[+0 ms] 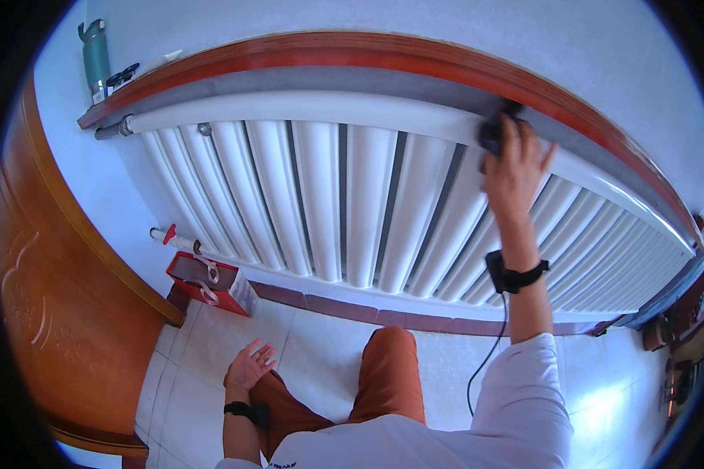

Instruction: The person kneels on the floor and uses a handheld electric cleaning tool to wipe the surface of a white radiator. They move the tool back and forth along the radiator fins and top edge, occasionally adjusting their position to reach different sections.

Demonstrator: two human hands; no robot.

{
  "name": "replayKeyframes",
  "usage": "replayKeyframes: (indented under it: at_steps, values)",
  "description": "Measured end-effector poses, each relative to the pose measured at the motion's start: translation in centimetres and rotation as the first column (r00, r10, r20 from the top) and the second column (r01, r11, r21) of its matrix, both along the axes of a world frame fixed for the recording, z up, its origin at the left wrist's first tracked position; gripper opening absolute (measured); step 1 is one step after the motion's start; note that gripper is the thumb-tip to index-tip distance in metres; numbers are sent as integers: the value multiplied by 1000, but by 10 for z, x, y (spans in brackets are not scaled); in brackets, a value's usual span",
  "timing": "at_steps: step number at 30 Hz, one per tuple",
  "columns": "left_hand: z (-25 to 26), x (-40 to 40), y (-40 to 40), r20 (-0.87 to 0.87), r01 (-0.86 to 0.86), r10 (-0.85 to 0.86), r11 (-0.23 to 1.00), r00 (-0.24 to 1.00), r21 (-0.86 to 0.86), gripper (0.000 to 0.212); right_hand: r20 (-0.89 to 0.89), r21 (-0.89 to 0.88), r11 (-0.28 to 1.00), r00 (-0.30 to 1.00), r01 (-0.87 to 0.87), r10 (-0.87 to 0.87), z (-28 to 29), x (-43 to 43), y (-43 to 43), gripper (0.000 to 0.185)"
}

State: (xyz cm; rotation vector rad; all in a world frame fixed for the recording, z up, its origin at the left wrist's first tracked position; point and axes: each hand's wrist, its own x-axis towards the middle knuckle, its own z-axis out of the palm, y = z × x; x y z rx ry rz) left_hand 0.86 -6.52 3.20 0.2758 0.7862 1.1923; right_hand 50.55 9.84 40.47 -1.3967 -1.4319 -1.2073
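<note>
My right hand [513, 155] is raised to the top rail of a white column radiator [366, 205], with a dark, blurred object [491, 133] that looks like a cloth in its fingers. That object touches or lies close to the rail, just below the red-brown wooden sill [387, 55]. My left hand [251, 366] rests palm up by my left knee, fingers apart and holding nothing. Both wrists wear black straps, and a cable hangs from the right one.
On the sill's left end stand a green bottle [95, 58] and dark-rimmed glasses or scissors [123, 74]. A red paper gift bag [211, 287] sits on the tiled floor below a red-handled pipe valve [170, 234]. A carved wooden door [64, 305] is at left.
</note>
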Motion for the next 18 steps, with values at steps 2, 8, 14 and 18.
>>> replayKeyframes:
  at_steps: [2, 8, 14, 18]
  values:
    - [1, 3, 2, 4, 14, -14, 1000, 1000, 9, 55, -37, 22, 988, 988, 151, -150, 1, 52, -15, 52]
    - [-1, -1, 4, 65, 49, -53, 997, 996, 64, 51, -203, 108, 926, 919, 363, -337, -5, 171, -29, 39]
    - [-13, -3, -2, 105, 48, -65, 987, 992, 152, 53, -252, 268, 930, 950, 252, -184, -14, 99, 2, 39]
    - [-7, -5, -1, 64, 20, -28, 992, 998, 122, 55, -206, 202, 974, 967, -105, 147, -36, -43, 18, 65]
